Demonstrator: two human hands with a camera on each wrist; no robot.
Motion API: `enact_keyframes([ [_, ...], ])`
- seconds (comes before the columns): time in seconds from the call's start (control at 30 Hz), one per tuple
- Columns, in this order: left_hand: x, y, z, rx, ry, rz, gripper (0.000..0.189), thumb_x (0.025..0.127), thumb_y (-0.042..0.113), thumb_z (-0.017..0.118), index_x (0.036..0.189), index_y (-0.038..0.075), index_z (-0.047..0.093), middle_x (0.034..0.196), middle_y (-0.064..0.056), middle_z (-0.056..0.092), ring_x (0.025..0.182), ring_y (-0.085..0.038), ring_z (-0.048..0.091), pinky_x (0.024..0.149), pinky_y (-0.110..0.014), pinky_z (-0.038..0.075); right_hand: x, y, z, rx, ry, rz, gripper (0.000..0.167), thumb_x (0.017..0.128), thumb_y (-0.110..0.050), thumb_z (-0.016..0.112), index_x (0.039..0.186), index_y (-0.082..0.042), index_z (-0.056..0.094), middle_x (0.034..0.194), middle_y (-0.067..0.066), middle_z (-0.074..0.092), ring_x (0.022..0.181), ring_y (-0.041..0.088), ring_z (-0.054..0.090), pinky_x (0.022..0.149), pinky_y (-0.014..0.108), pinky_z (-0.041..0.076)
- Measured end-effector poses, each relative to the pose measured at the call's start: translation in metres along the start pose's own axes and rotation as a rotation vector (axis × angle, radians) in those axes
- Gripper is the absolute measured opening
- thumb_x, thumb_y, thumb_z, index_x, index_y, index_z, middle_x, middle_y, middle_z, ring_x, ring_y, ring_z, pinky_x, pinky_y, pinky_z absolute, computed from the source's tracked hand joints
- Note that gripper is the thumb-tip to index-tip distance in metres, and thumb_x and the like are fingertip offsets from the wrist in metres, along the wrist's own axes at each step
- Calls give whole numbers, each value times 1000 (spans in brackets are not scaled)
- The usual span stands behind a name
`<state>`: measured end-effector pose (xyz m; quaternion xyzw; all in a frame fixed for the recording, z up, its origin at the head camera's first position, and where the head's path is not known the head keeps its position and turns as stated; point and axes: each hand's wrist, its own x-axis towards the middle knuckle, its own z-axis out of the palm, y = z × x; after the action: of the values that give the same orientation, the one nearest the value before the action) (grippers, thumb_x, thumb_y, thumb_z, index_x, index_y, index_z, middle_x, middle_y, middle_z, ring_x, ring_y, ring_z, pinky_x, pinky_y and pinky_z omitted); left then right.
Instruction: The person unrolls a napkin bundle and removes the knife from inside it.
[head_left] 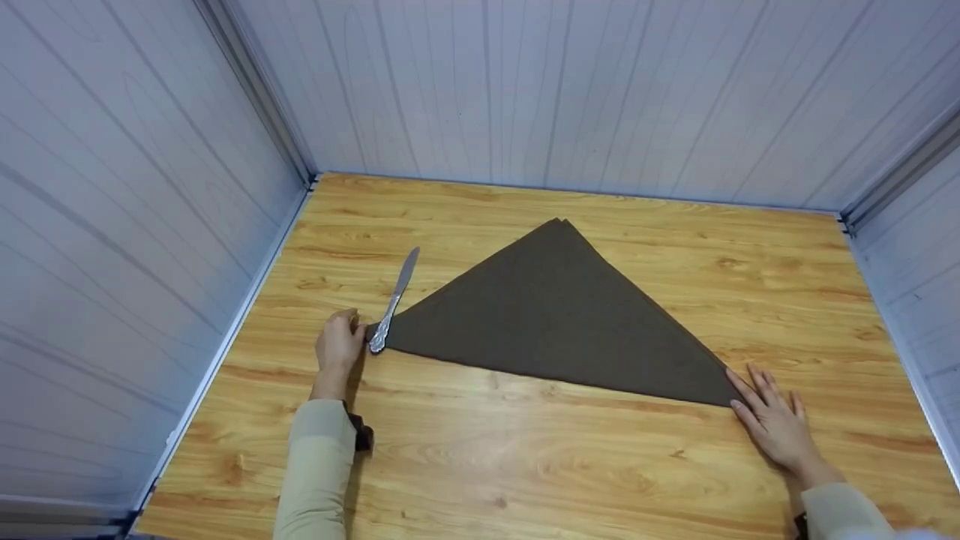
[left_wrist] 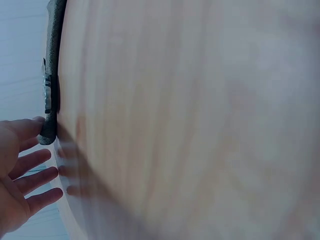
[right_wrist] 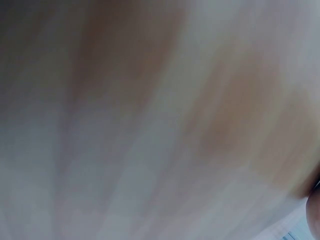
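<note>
A dark brown cloth napkin [head_left: 540, 315], folded into a triangle with its peak away from me, lies on the wooden table. Across its left corner rests a table knife [head_left: 395, 296], ornate silver handle toward me and blade pointing away. My left hand [head_left: 341, 346] pinches that corner between thumb and index finger, just left of the handle. In the left wrist view the other fingers [left_wrist: 37, 180] stay loosely stretched beside the napkin's end [left_wrist: 48, 132]. My right hand [head_left: 780, 427] lies with fingers spread at the right corner, thumb and index fingertips touching the cloth.
Pale panelled walls stand along the back [head_left: 525, 97], the left [head_left: 112, 225] and the right [head_left: 915, 247] of the table [head_left: 487, 465]. The right wrist view is mostly blurred wood grain.
</note>
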<state>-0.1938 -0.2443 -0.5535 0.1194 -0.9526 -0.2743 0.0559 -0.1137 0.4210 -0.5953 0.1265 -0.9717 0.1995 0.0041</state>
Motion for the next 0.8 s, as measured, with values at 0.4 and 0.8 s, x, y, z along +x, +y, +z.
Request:
enact_keyframes([
  [0.4, 11, 11, 3, -65, 15, 4, 39, 85, 16, 58, 118, -5, 53, 116, -23, 52, 107, -35, 49, 87, -46, 38, 0, 1, 0, 11, -2, -6, 50, 95, -29, 40, 142, -25, 24, 146, 15, 11, 133, 32, 2, 92, 63, -11],
  [0.8, 18, 27, 9, -278, 12, 18, 44, 82, 7, 63, 120, -10, 48, 120, -27, 46, 110, -37, 45, 91, -43, 37, 0, 0, -1, 13, -3, -1, 50, 95, -30, 40, 142, -26, 23, 147, 13, 11, 133, 33, 2, 92, 64, -10],
])
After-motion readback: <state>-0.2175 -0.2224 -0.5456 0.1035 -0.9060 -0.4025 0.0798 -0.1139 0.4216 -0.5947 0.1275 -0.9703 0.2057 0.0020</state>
